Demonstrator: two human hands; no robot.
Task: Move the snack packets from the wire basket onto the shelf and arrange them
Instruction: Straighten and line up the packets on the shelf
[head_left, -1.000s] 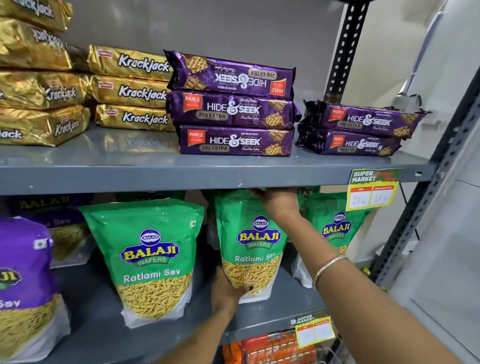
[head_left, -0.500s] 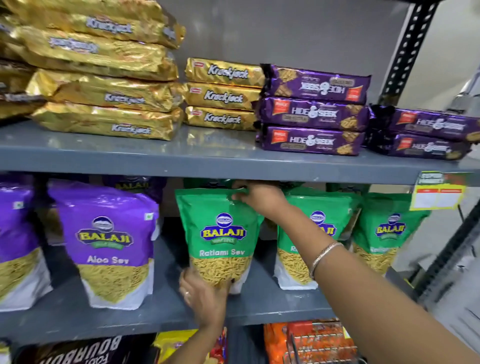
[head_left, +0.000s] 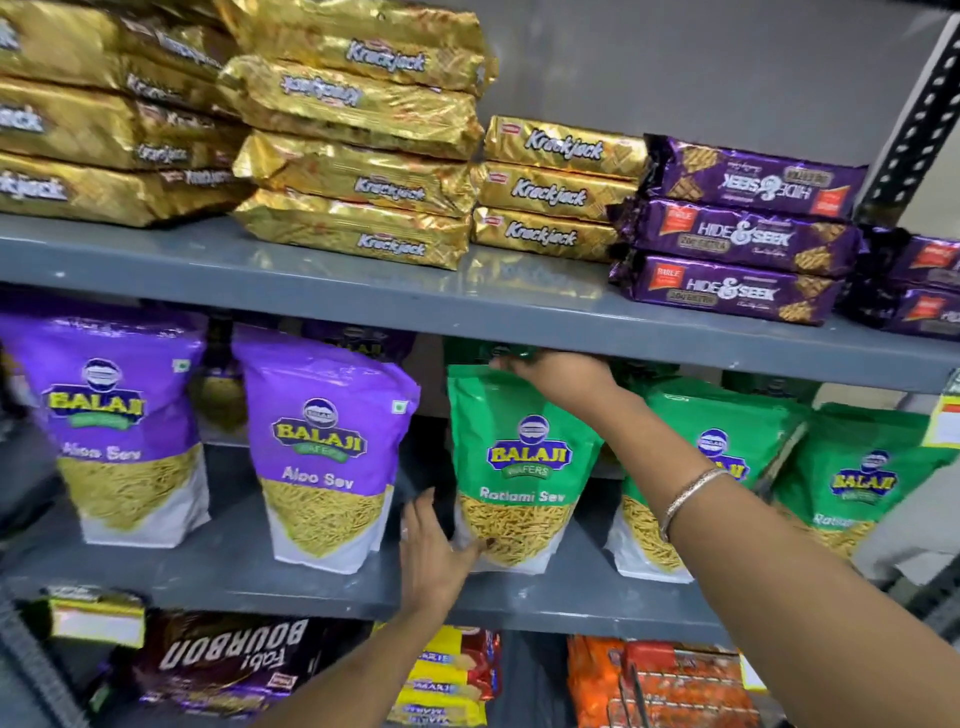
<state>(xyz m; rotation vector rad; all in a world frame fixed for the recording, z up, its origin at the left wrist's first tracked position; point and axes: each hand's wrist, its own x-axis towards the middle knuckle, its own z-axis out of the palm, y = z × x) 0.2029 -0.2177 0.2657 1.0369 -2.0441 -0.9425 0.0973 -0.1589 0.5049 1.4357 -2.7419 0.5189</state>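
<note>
Pouch: green Ratlami Sev pouch (head_left: 524, 467) is standing upright on the middle shelf (head_left: 291, 587), between the purple Aloo Sev pouch (head_left: 322, 452) and the next green pouch (head_left: 727, 431).
Right hand (head_left: 561, 376): pinching the pouch's top seal, just under the upper shelf (head_left: 363, 301).
Left hand (head_left: 431, 556): cupping the lower left corner, thumb pressing the front.
Risk 1: base is looking soft, so releasing the top early is likely tipping it forward.
Risk 2: sliding it left is risking a knock on the Aloo Sev pouch.
Risk 3: lifting is risking the seal snagging the upper shelf.
</note>
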